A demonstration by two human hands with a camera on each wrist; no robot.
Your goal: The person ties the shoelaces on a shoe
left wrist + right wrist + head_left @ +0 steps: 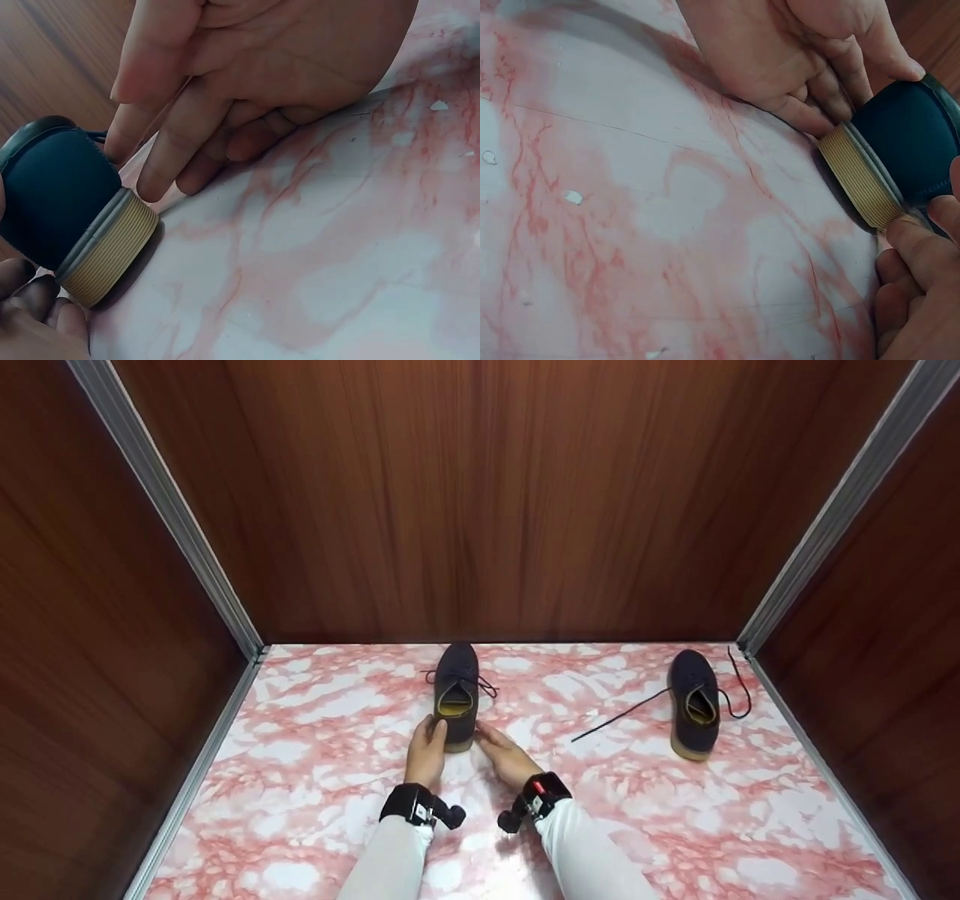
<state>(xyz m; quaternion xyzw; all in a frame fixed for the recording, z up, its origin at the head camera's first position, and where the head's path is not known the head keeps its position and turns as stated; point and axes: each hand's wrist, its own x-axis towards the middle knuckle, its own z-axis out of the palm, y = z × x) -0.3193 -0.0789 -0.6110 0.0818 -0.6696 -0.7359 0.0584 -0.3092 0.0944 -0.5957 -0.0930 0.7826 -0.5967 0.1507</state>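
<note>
A dark navy lace-up shoe [456,667] with a yellow insole stands upright at the back middle, toe toward the rear wall. Short lace loops stick out on both its sides. At its heel, my left hand [426,750] holds the left side, thumb against the upper and fingers low by the sole [859,176]. My right hand [511,757] is at the right of the heel, its fairly straight fingers [184,139] reaching close to the sole. Seen from behind in the left wrist view, the heel [60,195] appears teal-blue above a ribbed tan sole.
A second matching shoe [694,697] stands farther right, its loose lace [622,714] trailing left over the pink-and-white marbled surface [315,787]. Brown wood-look panels [480,510] rise at the back and both sides, with grey metal strips [172,517] along the corners.
</note>
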